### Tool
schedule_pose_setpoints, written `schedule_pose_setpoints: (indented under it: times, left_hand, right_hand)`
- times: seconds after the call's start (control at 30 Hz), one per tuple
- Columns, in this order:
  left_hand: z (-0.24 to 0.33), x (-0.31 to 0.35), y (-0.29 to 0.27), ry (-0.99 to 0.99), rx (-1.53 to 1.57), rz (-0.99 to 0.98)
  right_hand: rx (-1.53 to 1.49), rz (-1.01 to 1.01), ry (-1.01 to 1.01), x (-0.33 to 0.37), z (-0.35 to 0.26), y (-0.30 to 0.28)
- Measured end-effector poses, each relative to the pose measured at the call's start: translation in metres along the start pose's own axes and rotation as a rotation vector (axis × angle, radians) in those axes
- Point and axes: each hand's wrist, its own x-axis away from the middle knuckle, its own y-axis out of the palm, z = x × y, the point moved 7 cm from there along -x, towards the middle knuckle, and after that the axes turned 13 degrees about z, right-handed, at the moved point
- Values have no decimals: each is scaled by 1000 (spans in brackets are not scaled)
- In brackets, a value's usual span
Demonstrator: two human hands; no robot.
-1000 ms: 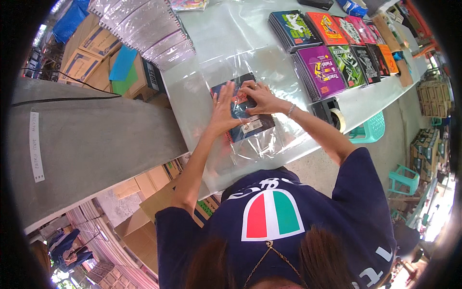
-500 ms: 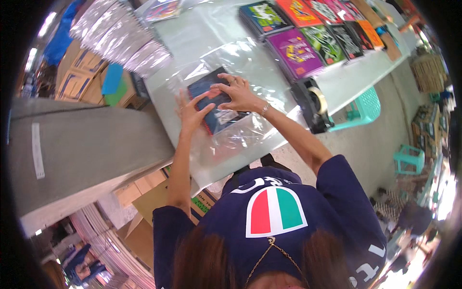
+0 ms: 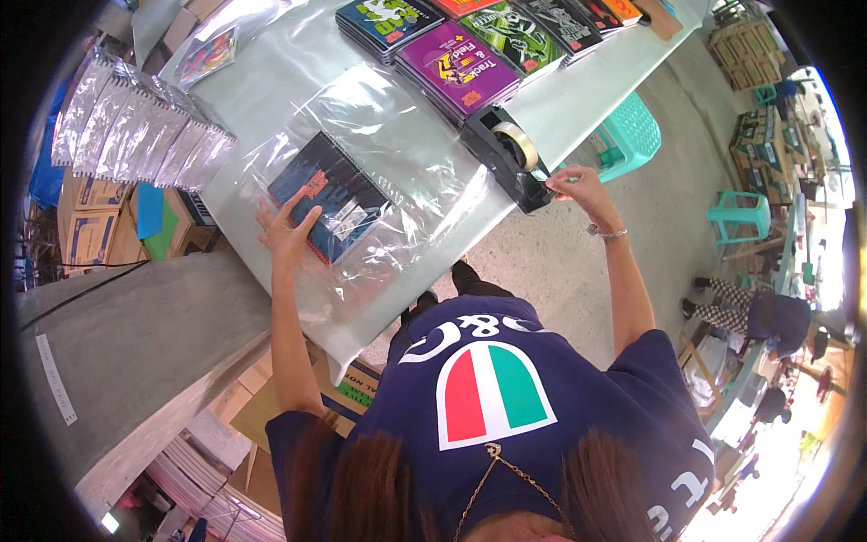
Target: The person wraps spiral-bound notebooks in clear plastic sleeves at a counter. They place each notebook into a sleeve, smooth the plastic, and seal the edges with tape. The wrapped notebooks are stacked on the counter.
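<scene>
A pale table [image 3: 271,77] runs diagonally before you. On it spreads clear film [image 3: 424,181]. Beyond lie rows of bright books [image 3: 458,72]; at the far left stands a row of wrapped notebooks [image 3: 135,126]. The dark notebook [image 3: 348,185] lies tilted amid the film, near the table's front edge. To its right, well apart, a black dispenser [image 3: 488,144] sits at that edge.

Your left hand [image 3: 287,237] is over the notebook's left side, fingers spread. Your right hand [image 3: 582,191] is at the dispenser's near end, thumb and fingertips drawn together. The tape roll [image 3: 518,144] shows pale.

As a judgement, keep light, flat pressure on the left, so the film neither slides nor creases; draw tape straight and snap it down against the cutter.

You can't tell whether your right fingertips grip any tape: too small. Glare hides the film's folds and edges, your left hand covers part of the notebook, and the frame crops the farthest books.
</scene>
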Motion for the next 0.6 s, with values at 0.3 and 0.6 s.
schedule_pose_setpoints:
  times: [0.3, 0.6]
  left_hand:
    - [-4, -2, 2, -40, -15, -36]
    - [4, -2, -4, -13, -8, -41]
  right_hand:
    - [-343, 27, 17, 26, 15, -6]
    - [121, 129, 31, 44, 64, -15]
